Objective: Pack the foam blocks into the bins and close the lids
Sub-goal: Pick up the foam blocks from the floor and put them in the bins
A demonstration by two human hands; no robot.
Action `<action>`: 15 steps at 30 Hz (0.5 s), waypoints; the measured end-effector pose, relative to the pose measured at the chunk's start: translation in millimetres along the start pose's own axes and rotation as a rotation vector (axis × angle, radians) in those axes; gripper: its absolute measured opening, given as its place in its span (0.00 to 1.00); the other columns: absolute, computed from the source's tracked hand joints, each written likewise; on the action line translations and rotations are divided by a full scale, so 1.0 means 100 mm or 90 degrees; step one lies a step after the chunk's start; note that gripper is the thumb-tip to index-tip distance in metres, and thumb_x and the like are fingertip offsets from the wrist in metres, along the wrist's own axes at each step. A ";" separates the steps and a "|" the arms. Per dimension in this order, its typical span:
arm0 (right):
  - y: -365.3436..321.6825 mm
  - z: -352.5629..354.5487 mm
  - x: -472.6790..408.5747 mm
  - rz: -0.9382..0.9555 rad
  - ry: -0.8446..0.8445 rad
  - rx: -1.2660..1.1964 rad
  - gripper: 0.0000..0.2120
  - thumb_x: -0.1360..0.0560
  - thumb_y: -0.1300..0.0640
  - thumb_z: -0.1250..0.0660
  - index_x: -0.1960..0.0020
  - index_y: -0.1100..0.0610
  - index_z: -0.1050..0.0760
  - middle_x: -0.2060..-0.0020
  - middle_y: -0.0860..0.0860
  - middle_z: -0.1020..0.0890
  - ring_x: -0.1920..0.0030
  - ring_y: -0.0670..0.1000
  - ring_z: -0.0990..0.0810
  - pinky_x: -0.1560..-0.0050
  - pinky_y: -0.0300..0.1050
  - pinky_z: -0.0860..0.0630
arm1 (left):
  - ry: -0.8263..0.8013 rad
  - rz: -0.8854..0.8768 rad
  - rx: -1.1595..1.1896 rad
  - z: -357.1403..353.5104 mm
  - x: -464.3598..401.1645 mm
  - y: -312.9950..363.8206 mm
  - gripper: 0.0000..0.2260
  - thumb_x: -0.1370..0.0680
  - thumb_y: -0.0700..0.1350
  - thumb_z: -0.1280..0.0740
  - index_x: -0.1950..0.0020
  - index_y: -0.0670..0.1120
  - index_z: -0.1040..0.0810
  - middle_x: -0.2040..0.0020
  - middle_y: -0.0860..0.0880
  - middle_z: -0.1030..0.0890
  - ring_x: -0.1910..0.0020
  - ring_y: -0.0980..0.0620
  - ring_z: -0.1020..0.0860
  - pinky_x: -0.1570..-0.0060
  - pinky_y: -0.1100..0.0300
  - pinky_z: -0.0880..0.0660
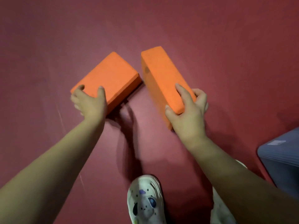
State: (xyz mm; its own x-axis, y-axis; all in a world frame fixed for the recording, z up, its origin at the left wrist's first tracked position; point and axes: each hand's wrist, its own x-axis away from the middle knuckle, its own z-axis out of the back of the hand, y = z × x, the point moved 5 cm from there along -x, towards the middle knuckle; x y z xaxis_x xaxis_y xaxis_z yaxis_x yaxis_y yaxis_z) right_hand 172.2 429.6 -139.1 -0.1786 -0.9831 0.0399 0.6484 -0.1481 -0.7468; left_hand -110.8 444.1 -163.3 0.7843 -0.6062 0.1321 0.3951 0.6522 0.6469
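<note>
Two orange foam blocks are in front of me over a dark red floor. The left block (pixel 110 76) lies flat, its near end a little off the floor. My left hand (pixel 89 102) grips that near end, thumb and fingers curled over the top face. The right block (pixel 161 75) is tilted on its long edge. My right hand (pixel 187 109) grips its near end, thumb on the left side, forefinger along the top, other fingers round the right side. No bin shows clearly.
A grey-blue object (pixel 281 159) with a small label sits at the right edge, cut off by the frame. My white patterned shoe (pixel 144 201) stands at the bottom centre. The dark red floor (pixel 145 21) stretches beyond the blocks.
</note>
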 end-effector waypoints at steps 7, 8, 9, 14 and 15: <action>-0.02 -0.15 0.15 0.046 -0.042 0.070 0.28 0.35 0.54 0.25 0.35 0.48 0.25 0.38 0.60 0.34 0.39 0.62 0.35 0.39 0.34 0.47 | -0.218 0.472 0.373 -0.12 -0.18 -0.90 0.19 0.25 0.59 0.33 0.39 0.51 0.30 0.48 0.49 0.28 0.50 0.48 0.28 0.45 0.46 0.31; -0.02 -0.14 0.14 0.059 -0.042 0.077 0.28 0.35 0.55 0.25 0.36 0.48 0.24 0.38 0.60 0.34 0.40 0.62 0.35 0.41 0.31 0.48 | -0.238 0.472 0.396 -0.17 -0.14 -0.91 0.13 0.23 0.58 0.35 0.44 0.52 0.28 0.47 0.49 0.27 0.49 0.49 0.28 0.42 0.45 0.32; -0.01 -0.13 0.14 0.070 -0.039 0.082 0.27 0.35 0.55 0.25 0.36 0.49 0.24 0.39 0.60 0.34 0.40 0.62 0.34 0.42 0.29 0.49 | -0.238 0.477 0.422 -0.21 -0.10 -0.90 0.09 0.23 0.57 0.35 0.50 0.52 0.27 0.48 0.49 0.26 0.50 0.50 0.27 0.42 0.45 0.32; 0.00 -0.16 0.15 0.068 -0.039 0.071 0.27 0.36 0.55 0.25 0.37 0.48 0.23 0.39 0.59 0.34 0.40 0.61 0.34 0.42 0.30 0.47 | -0.209 0.466 0.545 -0.31 -0.13 -0.83 0.16 0.27 0.55 0.30 0.45 0.52 0.29 0.39 0.47 0.25 0.48 0.47 0.23 0.42 0.28 0.38; 0.00 -0.17 0.16 0.070 -0.041 0.073 0.27 0.36 0.55 0.25 0.37 0.48 0.24 0.39 0.59 0.34 0.41 0.61 0.34 0.42 0.31 0.47 | -0.209 0.466 0.545 -0.31 -0.11 -0.79 0.18 0.28 0.53 0.28 0.43 0.52 0.31 0.38 0.46 0.24 0.47 0.45 0.22 0.41 0.26 0.40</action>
State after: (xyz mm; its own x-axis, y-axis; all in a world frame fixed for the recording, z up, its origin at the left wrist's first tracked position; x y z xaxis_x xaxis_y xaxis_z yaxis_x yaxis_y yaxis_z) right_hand 157.2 415.1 -149.8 -0.0563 -0.9984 0.0067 0.7422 -0.0463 -0.6685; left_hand -135.7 413.9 -239.0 0.4809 -0.3838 0.7883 -0.6477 0.4505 0.6144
